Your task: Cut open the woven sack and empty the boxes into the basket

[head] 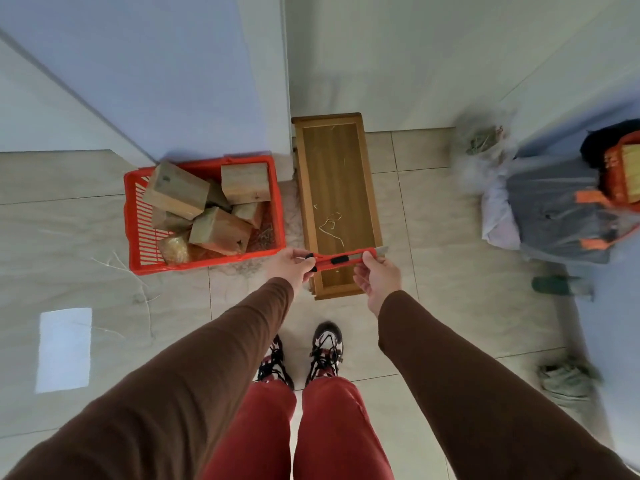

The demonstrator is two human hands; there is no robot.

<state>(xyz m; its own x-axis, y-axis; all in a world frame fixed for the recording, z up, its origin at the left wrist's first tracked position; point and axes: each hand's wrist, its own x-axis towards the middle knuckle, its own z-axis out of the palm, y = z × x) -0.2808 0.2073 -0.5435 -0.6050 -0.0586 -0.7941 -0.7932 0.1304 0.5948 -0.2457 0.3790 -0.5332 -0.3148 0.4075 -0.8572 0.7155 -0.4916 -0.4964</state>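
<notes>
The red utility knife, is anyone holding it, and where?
Yes. The left hand pinches the red utility knife at its tail end, and the right hand pinches it near the blade end.

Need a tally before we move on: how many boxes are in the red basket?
5 show in the basket: back left, back right, centre front, small right, low left. More may be hidden.

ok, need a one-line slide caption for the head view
Both hands, left and right, hold a red box cutter, blade out, over a wooden bench beside the red basket of boxes.
</notes>
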